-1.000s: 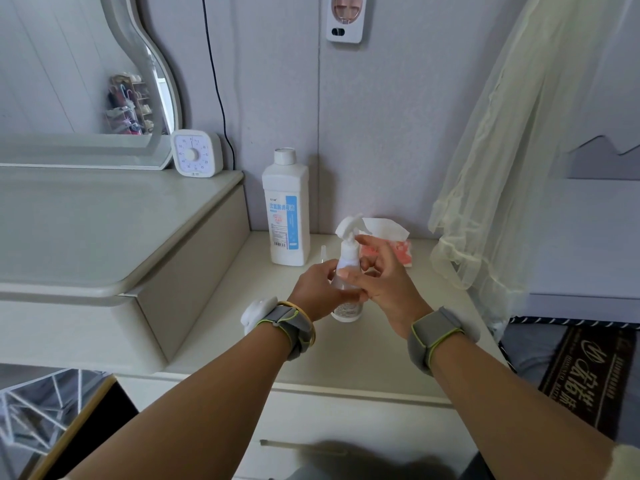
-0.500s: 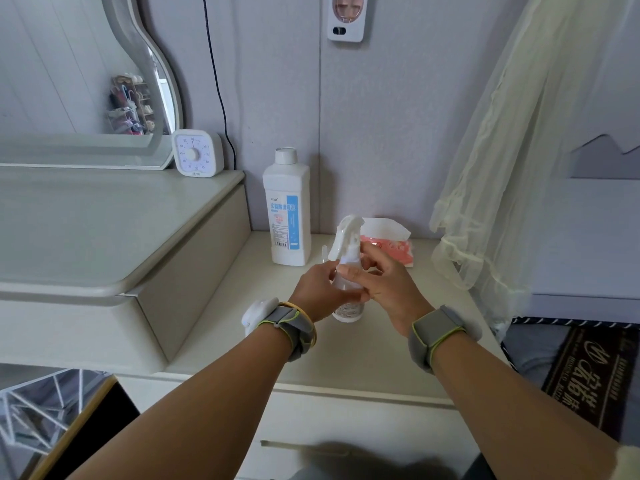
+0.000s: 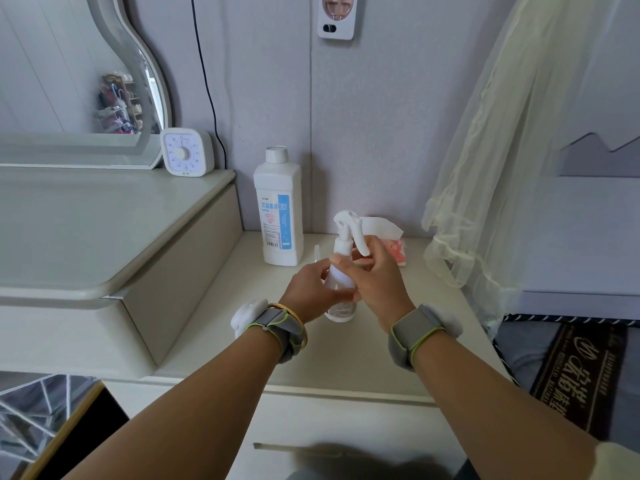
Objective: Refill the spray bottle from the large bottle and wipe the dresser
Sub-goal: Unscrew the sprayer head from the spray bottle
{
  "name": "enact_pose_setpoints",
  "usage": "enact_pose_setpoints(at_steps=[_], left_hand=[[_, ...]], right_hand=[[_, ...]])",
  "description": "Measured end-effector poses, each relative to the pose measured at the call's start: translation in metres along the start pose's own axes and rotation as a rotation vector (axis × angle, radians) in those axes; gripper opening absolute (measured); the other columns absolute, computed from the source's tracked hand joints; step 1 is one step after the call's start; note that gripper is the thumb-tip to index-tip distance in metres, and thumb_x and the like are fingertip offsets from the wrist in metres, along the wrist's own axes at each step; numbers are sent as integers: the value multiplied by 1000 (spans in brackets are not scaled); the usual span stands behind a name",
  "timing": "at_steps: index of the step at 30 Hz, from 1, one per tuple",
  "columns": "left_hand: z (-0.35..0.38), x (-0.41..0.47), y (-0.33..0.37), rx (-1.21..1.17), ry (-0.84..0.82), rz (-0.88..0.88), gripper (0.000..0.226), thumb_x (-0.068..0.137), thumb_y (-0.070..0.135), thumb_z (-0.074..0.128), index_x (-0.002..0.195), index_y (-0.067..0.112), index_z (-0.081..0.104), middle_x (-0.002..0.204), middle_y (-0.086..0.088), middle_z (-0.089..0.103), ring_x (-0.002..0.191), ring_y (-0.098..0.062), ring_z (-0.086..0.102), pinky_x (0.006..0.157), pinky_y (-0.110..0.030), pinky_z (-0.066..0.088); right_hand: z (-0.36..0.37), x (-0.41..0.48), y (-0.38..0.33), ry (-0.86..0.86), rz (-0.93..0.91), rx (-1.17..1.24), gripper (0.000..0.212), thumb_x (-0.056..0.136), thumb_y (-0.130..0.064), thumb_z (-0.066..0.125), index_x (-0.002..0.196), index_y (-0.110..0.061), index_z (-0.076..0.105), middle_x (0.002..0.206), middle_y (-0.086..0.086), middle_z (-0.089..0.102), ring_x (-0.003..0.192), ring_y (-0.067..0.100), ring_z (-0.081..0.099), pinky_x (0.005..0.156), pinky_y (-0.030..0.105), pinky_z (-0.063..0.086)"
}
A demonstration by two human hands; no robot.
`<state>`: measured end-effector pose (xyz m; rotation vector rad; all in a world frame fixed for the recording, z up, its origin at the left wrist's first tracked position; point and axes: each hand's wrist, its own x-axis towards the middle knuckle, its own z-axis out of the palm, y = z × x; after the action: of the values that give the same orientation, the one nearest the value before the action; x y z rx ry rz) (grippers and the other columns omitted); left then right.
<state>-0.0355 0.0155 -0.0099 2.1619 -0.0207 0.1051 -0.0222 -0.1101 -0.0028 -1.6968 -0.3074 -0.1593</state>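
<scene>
A small clear spray bottle (image 3: 341, 308) stands upright on the low cream dresser top (image 3: 346, 351). My left hand (image 3: 308, 289) wraps around the bottle's body from the left. My right hand (image 3: 375, 277) grips its neck just under the white trigger head (image 3: 348, 225), which points up and left. Behind them, against the wall, stands the large white bottle (image 3: 278, 209) with a blue label and its cap on. A pack of tissues (image 3: 388, 242) with a white sheet sticking up lies behind my right hand.
A higher cream vanity surface (image 3: 97, 230) with a mirror (image 3: 79, 74) and a white timer clock (image 3: 185, 152) rises on the left. A sheer net curtain (image 3: 502, 161) hangs at the right. A dark mat (image 3: 581, 372) lies on the floor lower right.
The trigger head has turned and risen slightly under my right hand's fingers. Both hands have stayed on the spray bottle in the same place.
</scene>
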Motion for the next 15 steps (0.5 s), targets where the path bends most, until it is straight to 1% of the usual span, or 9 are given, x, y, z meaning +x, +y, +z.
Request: enact_pose_setpoints(at_steps=[2,4,5,7,8,10,12,13,15], left_hand=[[0,0,1,-2,-1,-4,51,73,32,80,119,23,59,100,7,61,90,-15,58,71,-21,42],[1,0,1,1,0,0,51,73,32,80,119,24,60,101,7,62,91,-16,59,72,-21,42],[1,0,1,3,1,5,49,73,33,80,116,24,60,100,8,62,91,-15,59,70,-21,43],[0,0,1,5,0,10,47,74,33,80,115,23,60,99,7,62,91,-15,60,73,-22,44],[0,0,2,3,-3,7,49,74,33,80,117,22,60,100,7,62,92,-16,60,75,-23,44],[0,-2,3,4,-8,1,52,73,32,80,120,21,59,102,6,62,93,-16,59,76,-25,44],[-1,-2,4,15,-10,1,52,72,33,80,119,21,60,104,3,64,92,-17,59,76,-27,46],[0,-1,3,22,-11,0,52,72,35,80,118,21,61,104,3,65,92,-17,59,76,-27,46],[-1,-1,1,31,-12,-13,53,72,37,80,118,21,60,105,2,64,91,-18,58,75,-27,45]], right_hand=[[0,0,-3,17,-4,7,25,87,-30,68,111,-27,59,105,-3,64,97,15,63,92,45,55],[0,-2,-3,8,-17,-1,17,91,-29,63,107,-31,59,104,-6,62,98,14,61,94,45,54],[1,-3,-3,4,-15,-3,17,89,-32,64,106,-31,60,105,-6,63,100,15,61,94,45,53],[4,-4,-3,21,-15,-23,30,84,-39,69,111,-28,62,109,-3,65,102,17,62,93,45,54],[5,-3,-4,45,-23,-39,33,83,-39,70,113,-26,63,109,-1,66,102,18,62,92,45,54],[5,0,-11,97,-56,-36,30,85,-36,69,112,-22,66,107,1,67,99,21,63,91,45,55],[2,6,-25,109,-91,21,27,87,-33,67,111,-21,68,95,-6,69,89,17,63,85,40,55],[-1,9,-33,113,-107,55,26,88,-32,66,111,-21,69,86,-14,67,81,12,60,79,35,53],[-5,16,-48,130,-126,131,23,88,-33,66,109,-24,70,75,-21,63,72,4,54,71,28,47]])
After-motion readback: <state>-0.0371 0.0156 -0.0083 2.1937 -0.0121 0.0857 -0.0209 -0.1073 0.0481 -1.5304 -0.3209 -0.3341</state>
